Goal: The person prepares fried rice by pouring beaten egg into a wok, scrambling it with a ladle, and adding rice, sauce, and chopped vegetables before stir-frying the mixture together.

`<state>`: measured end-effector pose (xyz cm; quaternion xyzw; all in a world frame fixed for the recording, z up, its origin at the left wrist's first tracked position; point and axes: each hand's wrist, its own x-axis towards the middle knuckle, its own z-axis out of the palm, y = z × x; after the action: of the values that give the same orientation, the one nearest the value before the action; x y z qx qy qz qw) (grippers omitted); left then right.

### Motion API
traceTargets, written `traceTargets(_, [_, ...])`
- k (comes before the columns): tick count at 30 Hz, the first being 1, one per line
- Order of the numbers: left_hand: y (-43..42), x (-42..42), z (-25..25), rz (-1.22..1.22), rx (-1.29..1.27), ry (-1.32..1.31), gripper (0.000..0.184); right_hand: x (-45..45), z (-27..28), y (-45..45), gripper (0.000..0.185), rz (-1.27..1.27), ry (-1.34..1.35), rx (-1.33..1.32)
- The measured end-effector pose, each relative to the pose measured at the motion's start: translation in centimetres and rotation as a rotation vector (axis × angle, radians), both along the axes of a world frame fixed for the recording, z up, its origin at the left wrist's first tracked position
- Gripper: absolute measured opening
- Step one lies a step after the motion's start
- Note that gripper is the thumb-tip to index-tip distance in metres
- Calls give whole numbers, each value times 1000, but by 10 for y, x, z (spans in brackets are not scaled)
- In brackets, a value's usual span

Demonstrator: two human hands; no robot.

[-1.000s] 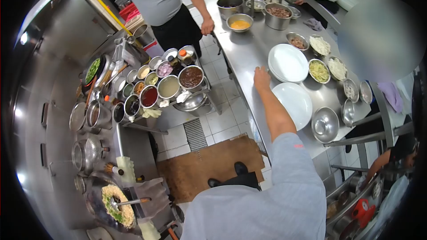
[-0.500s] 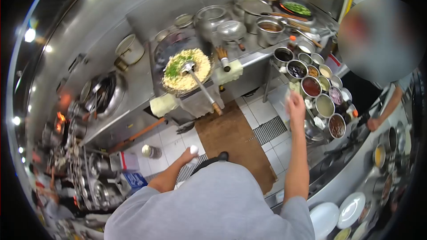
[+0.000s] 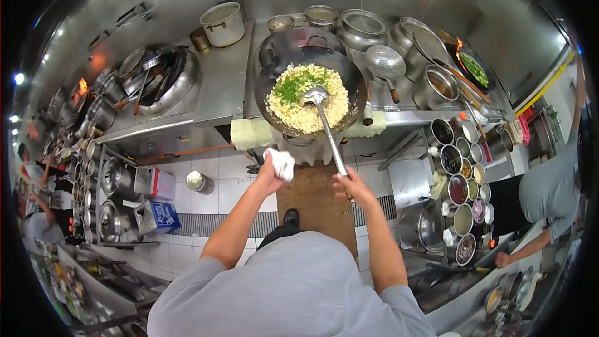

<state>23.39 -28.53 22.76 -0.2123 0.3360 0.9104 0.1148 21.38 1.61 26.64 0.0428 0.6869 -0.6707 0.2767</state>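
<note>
A black wok [image 3: 357, 87] on the stove holds pale yellow fried rice [image 3: 331, 115] topped with chopped greens [image 3: 293, 87]. The bowl of a long metal ladle [image 3: 331, 140] rests in the rice, its handle slanting toward me. My right hand [image 3: 355, 187] has its fingers closed round the wooden end of that handle. In my left hand [image 3: 268, 178] is a bunched white cloth [image 3: 282, 163], held a little below and left of the wok's near rim.
A round strainer [image 3: 384, 62] and several pots stand right of the wok. Seasoning containers [image 3: 458, 190] crowd a cart at right, beside a co-worker [image 3: 549, 187]. A flame [image 3: 459, 48] burns by a pan of greens at back right. Folded cloths [image 3: 251, 133] lie on the stove edge.
My right hand has come from beside the seasoning containers to the ladle handle and closed on it. My left hand has moved forward with the cloth. The view has turned right.
</note>
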Motion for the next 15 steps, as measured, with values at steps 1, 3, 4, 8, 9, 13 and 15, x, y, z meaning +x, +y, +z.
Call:
traceTargets(1, [-2, -26, 2, 20, 10, -63, 60, -2, 7, -11, 51, 66, -161, -81])
traceTargets(3, [8, -68, 22, 114, 43, -227, 42, -8, 33, -20, 52, 74, -75, 227])
traceTargets(4, [14, -92, -5, 126, 15, -210, 30, -12, 46, -22, 54, 90, 15, 531])
traceTargets(8, [40, -129, -45, 228, 12, -269, 8, -7, 95, -2, 48, 71, 441, 732])
traceTargets(9, [40, -133, -39, 218, 92, -279, 9, -9, 99, -1, 48, 75, 443, 739])
traceTargets(13, [29, -157, 41, 217, 256, -264, 10, -21, 73, 2, 47, -19, 638, 870])
traceTargets(15, [23, -188, 51, 243, 290, -236, 9, -47, 71, -18, 48, -122, 722, 792])
